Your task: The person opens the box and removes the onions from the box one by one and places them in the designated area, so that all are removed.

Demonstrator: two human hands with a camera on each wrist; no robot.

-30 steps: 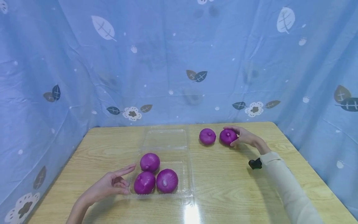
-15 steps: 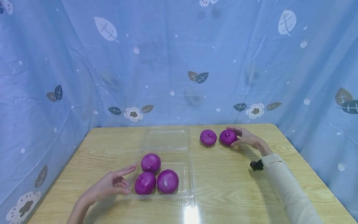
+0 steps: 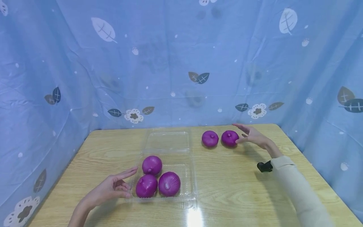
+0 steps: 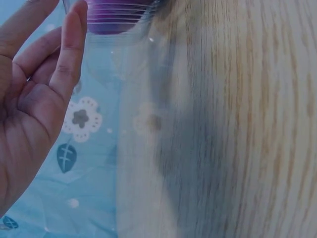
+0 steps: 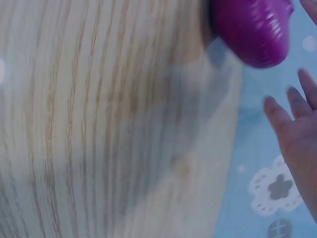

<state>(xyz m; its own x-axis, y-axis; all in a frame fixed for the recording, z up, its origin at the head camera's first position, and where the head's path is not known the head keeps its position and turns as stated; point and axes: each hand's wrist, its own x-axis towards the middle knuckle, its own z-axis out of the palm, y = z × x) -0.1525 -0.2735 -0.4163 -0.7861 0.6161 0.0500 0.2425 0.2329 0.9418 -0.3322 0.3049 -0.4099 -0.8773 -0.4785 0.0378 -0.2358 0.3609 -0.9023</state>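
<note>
Three shiny purple onions (image 3: pixel 169 184) sit in the left and middle part of a clear plastic container (image 3: pixel 186 181). My left hand (image 3: pixel 105 190) is at the container's left side, fingers loosely spread and some partly bent; its fingertips look to touch the wall. Two more purple onions lie on the table at the back right: a left onion (image 3: pixel 210 139) and a right onion (image 3: pixel 229 138). My right hand (image 3: pixel 256 137) stands just right of the right onion, thumb and fingers spread apart and holding nothing. In the right wrist view, a gap shows between its fingers and the purple onion (image 5: pixel 255 29).
The container's clear lid (image 3: pixel 168 141) lies folded back behind it. A small black object (image 3: pixel 264 166) shows beside the right sleeve (image 3: pixel 297 186). Blue patterned curtain (image 3: pixel 170 63) surrounds the wooden table (image 3: pixel 227 186) at the back and sides.
My right hand has let go of the right onion and drawn back slightly to the right, its fingers spreading. The onion stays beside the other one. The left hand keeps its place.
</note>
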